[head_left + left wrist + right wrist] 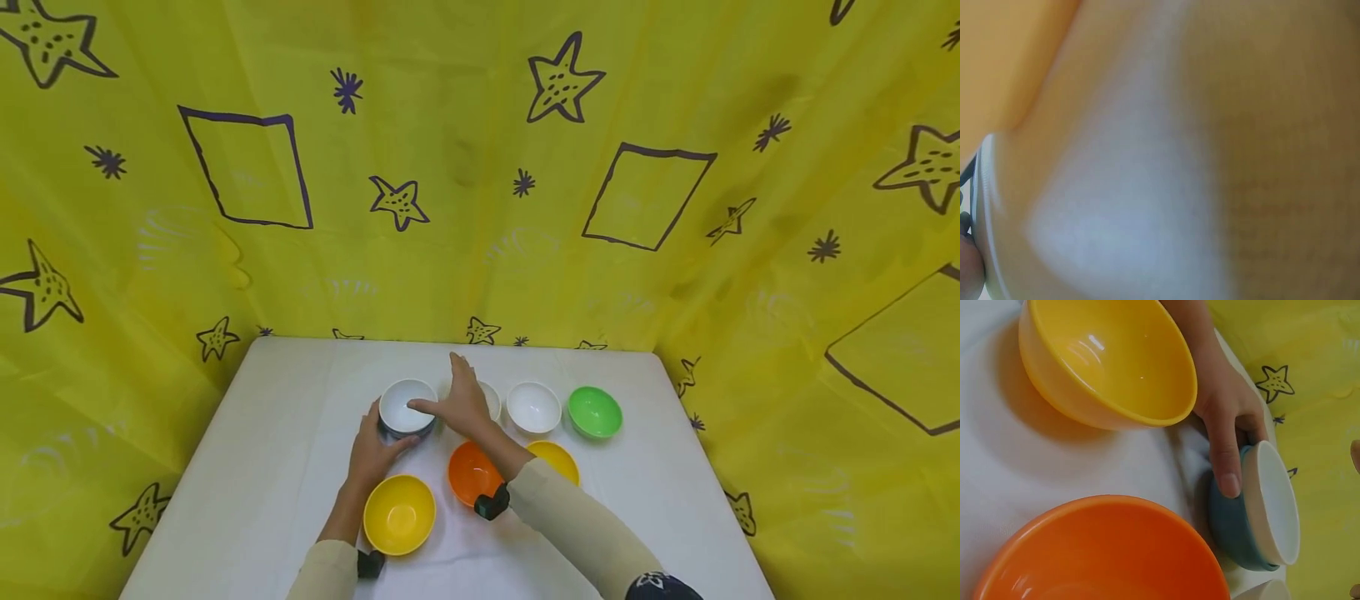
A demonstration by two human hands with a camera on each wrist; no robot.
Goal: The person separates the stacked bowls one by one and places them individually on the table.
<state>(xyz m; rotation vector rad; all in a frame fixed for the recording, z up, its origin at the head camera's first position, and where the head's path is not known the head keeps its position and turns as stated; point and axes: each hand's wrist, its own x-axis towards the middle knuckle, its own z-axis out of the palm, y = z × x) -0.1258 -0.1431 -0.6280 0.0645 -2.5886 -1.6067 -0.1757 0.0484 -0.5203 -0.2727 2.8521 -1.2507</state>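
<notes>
My left hand [369, 454] grips a blue bowl [1229, 525] from its left and front, with the thumb against its outer wall. A white bowl [407, 402] sits nested inside the blue one, its rim standing higher. Just right of this pair is my right hand [465, 407], fingers extended and thumb reaching over the white bowl's rim in the head view. Behind that hand, another white bowl [492, 400] is partly hidden. Close to my left forearm stands a yellow bowl [400, 517]. The left wrist view is mostly blurred.
Further right stand a white bowl [534, 408] and a green bowl [595, 412]. Beneath my right forearm are an orange bowl [471, 471] and a second yellow bowl [558, 460], both partly covered. A yellow patterned curtain [465, 275] borders the white table [300, 392].
</notes>
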